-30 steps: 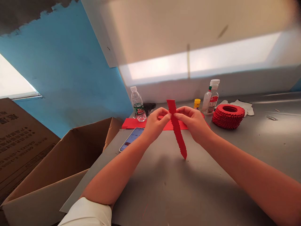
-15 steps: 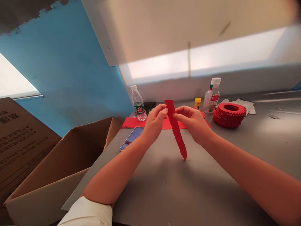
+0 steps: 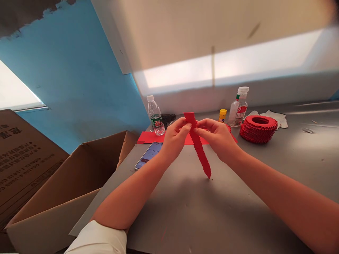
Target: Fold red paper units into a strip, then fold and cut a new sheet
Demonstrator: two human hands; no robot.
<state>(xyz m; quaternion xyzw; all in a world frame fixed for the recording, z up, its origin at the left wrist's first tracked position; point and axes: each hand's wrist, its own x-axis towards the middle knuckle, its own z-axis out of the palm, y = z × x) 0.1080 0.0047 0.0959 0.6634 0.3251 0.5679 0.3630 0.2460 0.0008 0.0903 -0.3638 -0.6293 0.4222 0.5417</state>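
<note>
A long red strip (image 3: 201, 155) with jagged, toothed edges, apparently folded paper, hangs slanting between my two hands above the grey table. My left hand (image 3: 177, 135) pinches it near its upper end, thumb across the front. From the other side my right hand (image 3: 214, 134) grips the same edge between thumb and fingertips. The strip's pointed lower end hangs toward the tabletop; whether it touches I cannot tell. Behind my hands lie flat red sheets (image 3: 148, 137), partly hidden by my hands.
A phone (image 3: 144, 160) lies by my left forearm. Behind stand a water bottle (image 3: 156, 118), a yellow-capped glue stick (image 3: 222, 115) and clear bottles (image 3: 239, 107). A red toothed ring stack (image 3: 258, 135) sits right, near white gloves (image 3: 278, 118). An open cardboard box (image 3: 66, 183) stands left.
My left thumb has shifted slightly right and down along the strip. The strip's top has tilted a little to the left. My right hand has hardly moved.
</note>
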